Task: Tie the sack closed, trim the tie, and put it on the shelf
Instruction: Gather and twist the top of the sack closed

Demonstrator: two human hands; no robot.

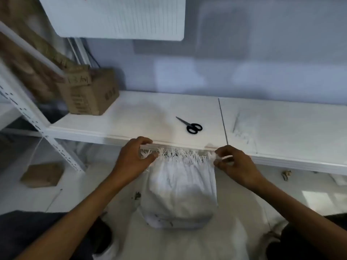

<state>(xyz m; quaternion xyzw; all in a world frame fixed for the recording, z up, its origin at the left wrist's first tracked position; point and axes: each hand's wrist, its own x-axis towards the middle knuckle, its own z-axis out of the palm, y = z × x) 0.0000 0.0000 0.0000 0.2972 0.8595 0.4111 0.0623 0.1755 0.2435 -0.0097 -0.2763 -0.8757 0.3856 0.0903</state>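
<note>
A white woven sack [180, 194] stands on the floor in front of me, bulging at the bottom, its frayed mouth stretched flat just below the shelf's front edge. My left hand [133, 158] pinches the left corner of the mouth. My right hand [232, 164] pinches the right corner. Black-handled scissors [190, 125] lie shut on the white shelf [131, 117] just behind the sack. I see no tie in either hand.
A cardboard box [92, 94] sits at the shelf's left end beside the perforated white upright [37, 126]. A brown flat piece [43, 174] lies on the floor at left. Thin white strands [242, 132] lie on the shelf's right board. A whiteboard [116, 15] hangs above.
</note>
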